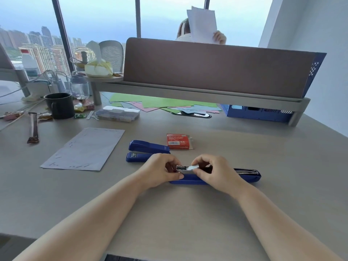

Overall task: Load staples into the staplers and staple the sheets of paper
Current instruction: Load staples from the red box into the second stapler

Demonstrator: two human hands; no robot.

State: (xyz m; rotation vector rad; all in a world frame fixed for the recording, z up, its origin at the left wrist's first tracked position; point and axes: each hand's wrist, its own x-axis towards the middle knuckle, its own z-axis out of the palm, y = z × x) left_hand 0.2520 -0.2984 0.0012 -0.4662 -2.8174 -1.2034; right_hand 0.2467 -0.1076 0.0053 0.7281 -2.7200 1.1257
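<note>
A blue stapler point(243, 177) lies opened flat on the desk in front of me, its metal staple channel facing up. My left hand point(160, 171) grips the channel's left end, thumb on the blue base. My right hand point(212, 173) pinches a silvery strip of staples point(194, 167) held at the channel. A second blue stapler point(148, 150) sits just behind my left hand, its top closed. The red staple box point(178, 141) lies behind it, partly slid open. A stack of white sheets point(84, 148) with several staples in it rests at the left.
A black mug point(60, 105), snack wrappers, a clear plastic case point(117, 113) and a jar stand at the back left. Coloured paper point(162, 104) and a blue crate point(256, 113) lie under the raised shelf. A person behind the brown divider point(216, 68) holds up white paper.
</note>
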